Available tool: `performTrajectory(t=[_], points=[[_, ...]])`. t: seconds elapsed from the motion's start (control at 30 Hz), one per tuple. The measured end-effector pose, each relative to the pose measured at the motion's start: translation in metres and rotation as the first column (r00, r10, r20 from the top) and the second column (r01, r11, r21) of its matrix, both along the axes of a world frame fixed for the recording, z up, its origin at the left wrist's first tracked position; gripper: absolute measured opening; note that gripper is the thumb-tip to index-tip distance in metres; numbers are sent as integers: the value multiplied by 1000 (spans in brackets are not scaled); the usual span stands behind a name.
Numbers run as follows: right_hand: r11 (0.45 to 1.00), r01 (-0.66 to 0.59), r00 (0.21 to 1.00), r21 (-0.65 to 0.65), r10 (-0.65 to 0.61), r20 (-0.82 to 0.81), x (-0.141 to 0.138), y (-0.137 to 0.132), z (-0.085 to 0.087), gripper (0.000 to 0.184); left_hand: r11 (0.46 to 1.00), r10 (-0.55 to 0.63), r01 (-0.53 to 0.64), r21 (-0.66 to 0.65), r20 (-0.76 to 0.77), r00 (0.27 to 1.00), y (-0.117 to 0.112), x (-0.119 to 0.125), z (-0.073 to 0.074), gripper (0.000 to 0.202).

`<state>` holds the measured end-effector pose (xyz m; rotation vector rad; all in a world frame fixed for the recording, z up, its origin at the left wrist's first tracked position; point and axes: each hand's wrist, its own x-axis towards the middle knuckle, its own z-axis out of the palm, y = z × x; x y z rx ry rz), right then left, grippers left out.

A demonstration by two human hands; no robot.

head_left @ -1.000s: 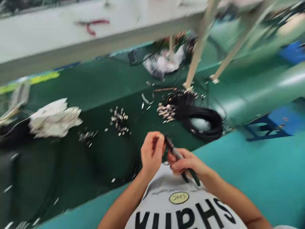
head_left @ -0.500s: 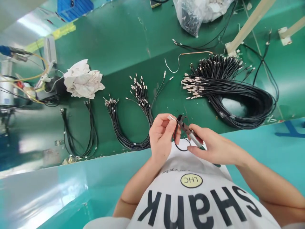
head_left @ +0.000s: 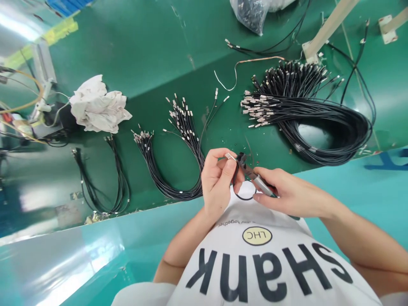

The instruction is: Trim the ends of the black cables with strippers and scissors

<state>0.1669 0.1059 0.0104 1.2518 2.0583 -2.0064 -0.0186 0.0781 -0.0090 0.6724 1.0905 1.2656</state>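
Note:
Between the thumb and fingers of my left hand (head_left: 218, 180) is a thin black cable (head_left: 245, 198), its pale, flat end showing past the fingertips. The cable hangs in a small loop below, between my two hands. My right hand (head_left: 283, 191) is wrapped round a pair of pliers (head_left: 260, 184) with grey handles. The dark jaws point up and left, right beside my left fingertips and at the cable. Whether the jaws are closed on the cable I cannot make out. Behind my left hand, a U-shaped bundle of black cables (head_left: 162, 182) lies on the green table.
A large coil of black cables (head_left: 338, 127) with pale ends lies at the right, near a beige post (head_left: 331, 27). A smaller cable bundle (head_left: 119, 178) and a crumpled white cloth (head_left: 98, 106) are at the left. A clear plastic bag (head_left: 250, 15) sits at the back.
The view has shifted slightly, so the things on the table appear a little higher and the left ones further left. My hands keep the same grip on cable and pliers.

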Motion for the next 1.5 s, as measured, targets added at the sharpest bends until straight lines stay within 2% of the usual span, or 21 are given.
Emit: performTrajectory(t=[0.1,0.17,0.23,0.3,0.37,0.4,0.43,0.47,0.53,0.57,0.6,0.63,0.77,0.83,0.9,1.0,1.1,1.17,1.3,1.4,1.5], points=[[987,116,984,-109,-129,-121,-3,-9,-7,17,999,45,-44,25,-24,999,-1,4,1,10],[937,190,936,-292,-263,-235,-8,-17,-11,23,994,88,-84,65,-68,994,-1,6,1,9],[829,188,850,-526,-406,-336,-14,-23,-15,30,988,130,-118,101,-113,985,0,8,0,8],[666,119,745,-737,-550,-377,-21,-28,-18,35,985,148,-134,107,-141,979,3,8,0,9],[498,24,661,-867,-659,-360,-26,-30,-18,37,987,144,-129,100,-160,977,5,7,-1,9],[449,-4,635,-894,-689,-349,-27,-29,-18,37,986,143,-126,106,-176,974,6,6,0,9],[450,-5,629,-893,-693,-353,-26,-29,-17,36,985,147,-124,122,-202,968,5,5,0,7],[500,28,642,-865,-673,-368,-25,-28,-17,35,982,156,-123,146,-242,958,4,3,0,6],[657,141,711,-741,-588,-386,-18,-25,-15,33,970,182,-111,216,-344,921,1,0,1,4],[722,184,750,-667,-542,-379,-14,-24,-14,33,963,192,-96,251,-391,900,-2,-1,1,5],[762,203,781,-614,-505,-367,-11,-23,-13,33,958,193,-78,275,-425,885,-4,-2,0,6],[777,204,798,-596,-484,-358,-8,-22,-12,33,955,193,-64,291,-442,876,-6,-3,-1,8],[731,140,798,-668,-483,-361,-4,-22,-9,34,941,224,-74,331,-445,867,-10,-2,-6,11],[735,139,799,-663,-479,-363,-5,-22,-7,34,939,243,-97,329,-441,864,-10,-1,-7,9],[795,171,827,-582,-436,-354,-5,-21,-4,31,955,215,-100,279,-417,883,-9,-2,-4,7],[915,206,909,-346,-310,-279,-1,-18,1,24,988,85,-35,148,-349,933,-9,-3,4,6],[972,189,963,-143,-212,-168,2,-15,6,22,998,6,17,66,-341,940,-9,-5,10,15],[984,167,980,-55,-171,-99,3,-14,8,24,998,19,9,68,-396,918,-9,-5,11,18],[996,87,996,34,-87,12,7,-12,10,22,995,27,28,96,-532,846,-11,-7,8,9],[995,9,993,103,-20,112,19,-12,10,24,978,-41,163,129,-648,760,-13,-11,4,11],[988,-98,975,119,71,213,36,-13,14,21,937,-69,301,178,-749,659,-12,-18,0,16]])
